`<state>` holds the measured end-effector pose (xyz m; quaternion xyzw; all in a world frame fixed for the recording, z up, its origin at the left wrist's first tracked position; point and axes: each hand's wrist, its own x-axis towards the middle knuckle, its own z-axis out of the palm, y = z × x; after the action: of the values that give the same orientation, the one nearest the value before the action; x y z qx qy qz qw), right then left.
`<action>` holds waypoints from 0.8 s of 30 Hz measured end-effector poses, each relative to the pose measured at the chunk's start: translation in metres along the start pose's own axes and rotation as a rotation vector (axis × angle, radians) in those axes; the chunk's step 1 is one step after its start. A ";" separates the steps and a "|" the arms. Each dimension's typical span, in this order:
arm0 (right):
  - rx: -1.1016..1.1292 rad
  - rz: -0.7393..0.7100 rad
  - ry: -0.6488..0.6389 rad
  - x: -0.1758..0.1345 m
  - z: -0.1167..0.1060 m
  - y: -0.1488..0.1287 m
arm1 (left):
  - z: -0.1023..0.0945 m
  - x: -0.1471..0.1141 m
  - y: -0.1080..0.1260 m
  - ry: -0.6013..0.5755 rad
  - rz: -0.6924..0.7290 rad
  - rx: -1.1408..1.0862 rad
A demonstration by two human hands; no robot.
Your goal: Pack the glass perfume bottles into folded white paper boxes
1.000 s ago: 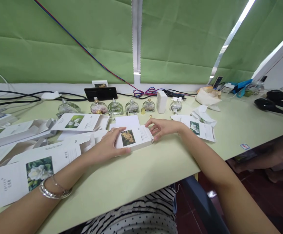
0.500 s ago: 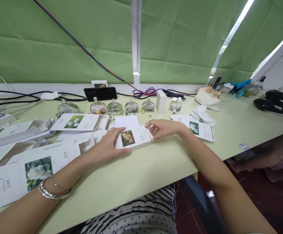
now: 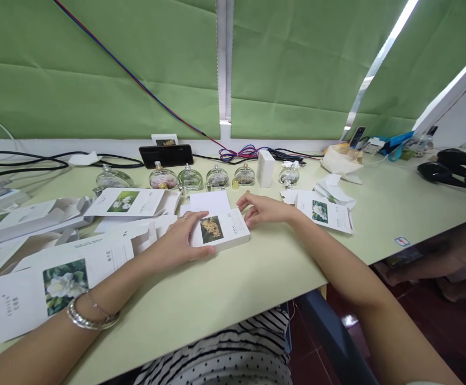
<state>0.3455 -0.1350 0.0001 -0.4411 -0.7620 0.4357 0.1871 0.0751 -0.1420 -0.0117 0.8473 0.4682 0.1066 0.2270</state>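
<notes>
A white perfume box (image 3: pixel 228 230) with a yellow-flower picture lies flat on the table in front of me. My left hand (image 3: pixel 184 235) grips its left end, thumb along the near side and fingers over the far side. At the box's right end, my right hand (image 3: pixel 262 210) has its fingers curled against the far corner; their tips are partly hidden. The end flap appears closed. Just behind lies a blank white card or box (image 3: pixel 209 200). A row of glass perfume bottles (image 3: pixel 217 176) stands beyond, with a small gold cap (image 3: pixel 235 183) among them.
Flattened and half-open white boxes (image 3: pixel 108 246) with flower pictures cover the left side. A phone (image 3: pixel 166 155) leans at the back, near cables. An upright white box (image 3: pixel 265 168) stands behind my right hand. Farther right are an opened box (image 3: pixel 324 211), crumpled paper (image 3: pixel 341 163) and black headphones (image 3: pixel 453 168).
The flap at the box's right end, slightly open before, now sits closed. My right hand has shifted a little left against that end. My left hand keeps its hold.
</notes>
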 end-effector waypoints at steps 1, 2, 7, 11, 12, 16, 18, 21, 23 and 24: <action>-0.073 -0.001 0.021 -0.001 0.001 -0.002 | 0.001 0.000 -0.001 0.003 0.001 0.000; -0.149 -0.016 0.039 -0.002 0.001 -0.005 | 0.001 0.000 -0.001 0.006 0.002 0.000; -0.416 -0.213 0.081 -0.007 0.016 -0.026 | 0.005 0.000 0.000 0.028 0.057 -0.002; -0.613 -0.271 0.034 -0.003 0.044 -0.033 | 0.006 -0.002 0.005 0.060 0.112 -0.054; -0.633 -0.269 0.044 -0.002 0.047 -0.033 | 0.006 -0.003 0.005 0.073 0.121 -0.098; -0.488 -0.271 0.039 -0.003 0.040 -0.030 | 0.002 -0.005 0.002 0.153 0.142 -0.389; -0.296 -0.275 0.019 -0.004 0.032 -0.028 | 0.001 -0.006 -0.001 0.191 0.202 -0.492; 0.045 -0.280 -0.076 -0.002 0.029 -0.026 | 0.003 -0.008 -0.001 0.196 0.281 -0.476; 0.207 -0.252 -0.175 0.000 0.032 -0.025 | 0.006 -0.010 0.001 0.173 0.251 -0.406; 0.255 -0.227 -0.219 0.001 0.034 -0.024 | 0.006 -0.010 0.003 0.155 0.225 -0.375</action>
<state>0.3095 -0.1565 0.0012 -0.2748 -0.7613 0.5503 0.2054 0.0742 -0.1538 -0.0155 0.8264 0.3586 0.2813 0.3307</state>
